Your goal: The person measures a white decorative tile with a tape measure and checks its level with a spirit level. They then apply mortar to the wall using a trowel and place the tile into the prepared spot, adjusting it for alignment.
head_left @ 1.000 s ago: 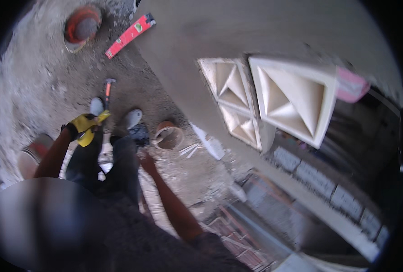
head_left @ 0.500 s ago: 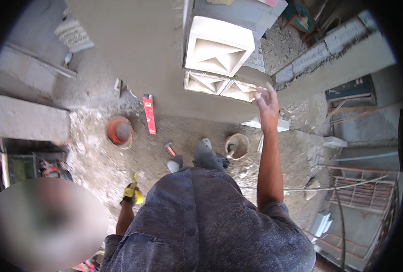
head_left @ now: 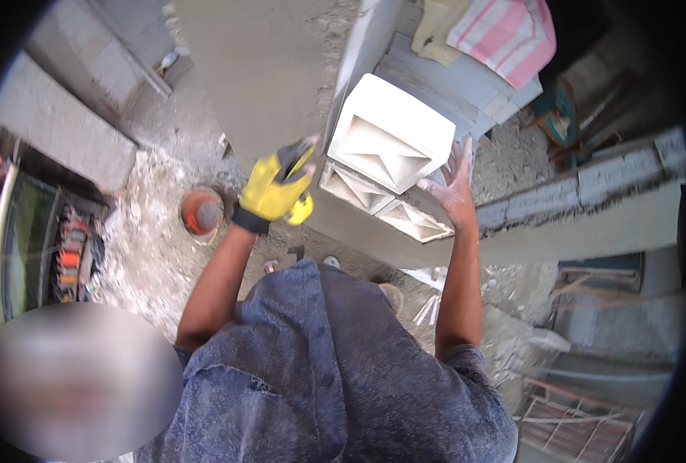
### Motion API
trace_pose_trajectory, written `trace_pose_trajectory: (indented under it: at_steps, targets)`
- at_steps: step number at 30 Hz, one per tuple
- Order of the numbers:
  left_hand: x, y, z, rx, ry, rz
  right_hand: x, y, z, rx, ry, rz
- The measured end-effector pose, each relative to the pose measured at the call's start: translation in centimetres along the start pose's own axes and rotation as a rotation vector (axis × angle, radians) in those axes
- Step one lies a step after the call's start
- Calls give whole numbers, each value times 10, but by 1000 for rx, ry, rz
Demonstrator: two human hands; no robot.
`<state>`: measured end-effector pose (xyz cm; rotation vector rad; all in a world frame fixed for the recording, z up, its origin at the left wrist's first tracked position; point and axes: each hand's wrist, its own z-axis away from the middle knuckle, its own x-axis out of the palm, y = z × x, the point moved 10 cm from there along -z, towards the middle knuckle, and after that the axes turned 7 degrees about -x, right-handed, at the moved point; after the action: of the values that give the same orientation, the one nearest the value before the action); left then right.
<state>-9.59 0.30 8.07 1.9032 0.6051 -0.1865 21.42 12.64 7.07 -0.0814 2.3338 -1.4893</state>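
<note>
Floor point(head_left: 142, 255) below you: rough, grey, dusty, pale debris scattered over it. On it to your left, an orange bucket point(head_left: 202, 212), grey inside. Nearer your right, a second bucket point(head_left: 394, 295), mostly hidden; thin white strips point(head_left: 428, 311) just beside it. Ahead of you, grey plastered wall point(head_left: 350, 225), two pierced blocks point(head_left: 385, 202) set in it; a larger white block point(head_left: 393, 135) sits on these.

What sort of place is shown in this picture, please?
Most likely a building site: it shows a smooth grey wall that looks freshly plastered, stacked white blocks with triangular recesses, and a round orange-red bucket on the ground.
</note>
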Motion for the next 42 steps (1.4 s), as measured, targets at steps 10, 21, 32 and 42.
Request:
trace_pose_trajectory:
  at_steps: [10,21,32,42]
  targets:
    - [23,45,-72,179,-154,-734,19,90,3,105,-309,557]
    - [34,25,-86,79,-189,-870,29,145,14,6,-336,755]
    - [27,8,-86,159,-231,-767,42,153,11,-7,-405,841]
    - [23,31,-85,318,-42,-772,34,149,14,36,-358,744]
